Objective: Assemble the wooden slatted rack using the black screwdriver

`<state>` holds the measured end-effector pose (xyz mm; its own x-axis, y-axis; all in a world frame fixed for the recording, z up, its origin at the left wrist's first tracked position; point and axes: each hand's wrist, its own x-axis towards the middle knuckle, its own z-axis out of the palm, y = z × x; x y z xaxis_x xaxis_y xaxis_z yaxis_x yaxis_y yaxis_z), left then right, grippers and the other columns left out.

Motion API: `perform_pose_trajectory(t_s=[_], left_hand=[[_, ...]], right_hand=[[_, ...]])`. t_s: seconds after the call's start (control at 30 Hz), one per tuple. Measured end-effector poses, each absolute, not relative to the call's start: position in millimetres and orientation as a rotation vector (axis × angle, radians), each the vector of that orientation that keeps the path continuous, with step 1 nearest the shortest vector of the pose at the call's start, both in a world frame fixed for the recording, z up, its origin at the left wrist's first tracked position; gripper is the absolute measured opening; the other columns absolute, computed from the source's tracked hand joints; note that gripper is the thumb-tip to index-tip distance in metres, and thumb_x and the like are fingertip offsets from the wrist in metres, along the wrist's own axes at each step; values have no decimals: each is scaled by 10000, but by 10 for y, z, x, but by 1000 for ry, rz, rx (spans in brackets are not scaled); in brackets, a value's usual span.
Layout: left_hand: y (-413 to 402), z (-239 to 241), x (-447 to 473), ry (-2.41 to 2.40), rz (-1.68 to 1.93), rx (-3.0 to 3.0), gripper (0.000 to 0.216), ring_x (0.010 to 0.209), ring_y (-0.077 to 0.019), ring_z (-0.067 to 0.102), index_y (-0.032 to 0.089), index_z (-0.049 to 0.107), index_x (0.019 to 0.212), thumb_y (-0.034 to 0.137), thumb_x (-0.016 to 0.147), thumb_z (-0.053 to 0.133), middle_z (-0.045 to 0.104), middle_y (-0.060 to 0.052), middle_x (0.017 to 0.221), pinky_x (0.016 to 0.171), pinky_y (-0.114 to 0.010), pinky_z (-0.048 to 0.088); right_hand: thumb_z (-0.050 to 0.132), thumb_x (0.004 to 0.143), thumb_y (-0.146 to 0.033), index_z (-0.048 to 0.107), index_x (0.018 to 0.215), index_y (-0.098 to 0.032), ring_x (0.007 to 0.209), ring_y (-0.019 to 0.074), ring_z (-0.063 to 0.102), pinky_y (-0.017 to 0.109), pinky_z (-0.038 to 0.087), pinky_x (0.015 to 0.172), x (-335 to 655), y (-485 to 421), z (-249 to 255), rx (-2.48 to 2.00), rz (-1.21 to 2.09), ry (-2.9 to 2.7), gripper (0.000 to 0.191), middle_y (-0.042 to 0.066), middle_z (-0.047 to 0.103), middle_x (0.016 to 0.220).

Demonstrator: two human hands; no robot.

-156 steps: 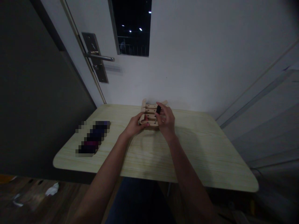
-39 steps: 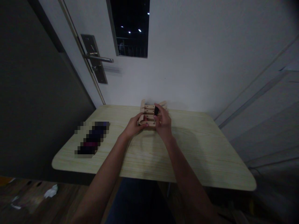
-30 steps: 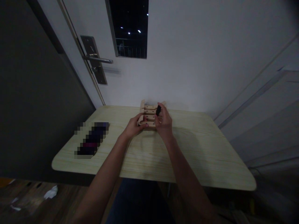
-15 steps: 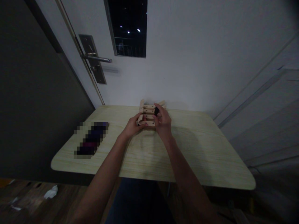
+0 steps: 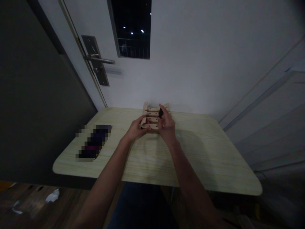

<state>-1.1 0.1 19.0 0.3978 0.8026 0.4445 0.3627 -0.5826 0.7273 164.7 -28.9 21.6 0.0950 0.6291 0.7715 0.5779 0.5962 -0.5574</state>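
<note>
At the far edge of the pale table (image 5: 195,159), close against the white wall, the head camera shows a small wooden slat frame (image 5: 151,115) lying flat. The left hand (image 5: 136,129) curls its fingers closed round the frame's near left end. The right hand (image 5: 167,126) pinches a small black-handled tool (image 5: 161,112) tightly over the slats. The frame looks light, stiff and smooth, probably best gripped by its side rails. Dim light hides the tool's tip and any joints, and a dark object (image 5: 94,142) to the left is blurred beyond telling.
</note>
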Motion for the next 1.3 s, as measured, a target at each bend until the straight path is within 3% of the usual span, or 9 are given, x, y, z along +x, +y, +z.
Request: perform_pose_trajectory(t_s=[0.37,0.63,0.83,1.07,1.3], left_hand=[[39,134,-20,1047,1114,2165,337,770,-158,579,149,594,932,330,680,726,632,-12,834,711,-254,449],[25,153,-2,1056,1142,2109,323,748,-156,574,143,617,897,312,650,738,642,-19,817,693,-256,456],[27,155,-5,1034,1137,2119,324,739,-152,577,141,614,895,331,661,732,639,-15,801,694,-254,457],[20,152,1,1060,1163,2112,399,814,-177,602,134,617,988,296,645,741,668,-39,901,745,-276,472],[17,180,-3,1048,1105,2155,292,758,-162,584,145,600,857,339,673,717,636,-13,798,718,-261,456]], right_hand=[[495,860,-254,377,1352,-305,1032,205,606,364,573,788,1639,-224,168,-1011,92,-1526,508,53,592,1232],[558,804,-216,433,1284,-311,755,140,609,281,555,639,1621,-257,216,-1071,141,-1450,505,35,625,1109],[577,793,-231,444,1247,-308,625,112,569,237,522,564,1598,-297,256,-1086,143,-1407,479,-3,630,894],[559,809,-227,444,1270,-297,780,163,601,327,549,706,1627,-272,234,-1124,53,-1474,480,35,632,1061],[484,867,-259,386,1348,-304,1015,193,611,361,566,800,1658,-266,201,-1027,123,-1535,493,42,573,1267]])
